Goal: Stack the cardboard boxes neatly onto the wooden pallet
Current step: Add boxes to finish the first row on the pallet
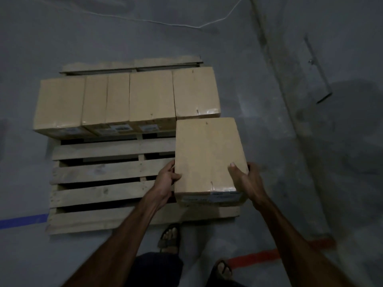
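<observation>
Head view shows both hands clasping a cardboard box (209, 158) at the wooden pallet's (116, 150) right front. The left hand (166, 179) holds its left side, thumb curled onto the top; the right hand (246, 181) wraps the near right corner. A row of boxes (126, 102) fills the pallet's far end. Set down as it sits, the box may overhang the right edge or land skewed against the row, spoiling later layers.

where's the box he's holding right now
The held box is at the pallet's near right corner, gripped by both hands, just in front of the back row's rightmost box.
</observation>
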Demonstrator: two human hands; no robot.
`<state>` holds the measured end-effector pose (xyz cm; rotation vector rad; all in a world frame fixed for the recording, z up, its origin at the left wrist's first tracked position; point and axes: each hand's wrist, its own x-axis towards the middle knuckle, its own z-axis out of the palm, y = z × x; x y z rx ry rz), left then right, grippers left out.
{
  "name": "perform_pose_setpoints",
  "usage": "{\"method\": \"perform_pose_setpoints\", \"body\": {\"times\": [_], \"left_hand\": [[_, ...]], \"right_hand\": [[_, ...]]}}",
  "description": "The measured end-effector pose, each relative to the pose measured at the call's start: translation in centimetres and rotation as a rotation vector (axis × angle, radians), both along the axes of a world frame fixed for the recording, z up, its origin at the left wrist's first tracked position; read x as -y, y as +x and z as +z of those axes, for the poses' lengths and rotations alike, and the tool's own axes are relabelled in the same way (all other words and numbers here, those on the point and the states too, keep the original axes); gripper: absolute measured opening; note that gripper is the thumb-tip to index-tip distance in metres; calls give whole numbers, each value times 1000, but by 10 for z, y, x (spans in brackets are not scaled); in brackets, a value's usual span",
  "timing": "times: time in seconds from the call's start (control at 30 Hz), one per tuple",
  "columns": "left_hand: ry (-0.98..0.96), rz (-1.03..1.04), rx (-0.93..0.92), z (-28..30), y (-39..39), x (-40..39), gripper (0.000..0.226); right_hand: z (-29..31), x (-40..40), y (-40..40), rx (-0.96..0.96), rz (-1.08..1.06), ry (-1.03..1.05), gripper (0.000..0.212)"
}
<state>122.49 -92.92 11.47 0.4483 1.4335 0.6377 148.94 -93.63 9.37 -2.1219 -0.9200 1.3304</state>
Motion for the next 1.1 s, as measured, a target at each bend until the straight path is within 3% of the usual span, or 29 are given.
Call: {"method": "perform_pose_setpoints", "body": {"times": [0.17,0.47,0.57,0.7,0.83,1.1], "left_hand": [[61,25,-44,-84,12,-9,64],[154,198,-144,-207,20,-33,65],[216,204,-211,-230,29,-37,55],[301,197,-312,-257,50,-32,58],[350,207,-377,-268,53,-35,54],[360,156,-405,-268,50,-34,58]], "right_hand": [[-90,-5,8,10,48,97,67],[-202,-32,-7,-9,56,269,56],[-225,-41,-5,-12,16,322,60],[-251,-39,-4,-36,-49,337,54],[-266,-41,-3,28,-103,402,41],[-269,-39,-3,15,-96,460,46]]}}
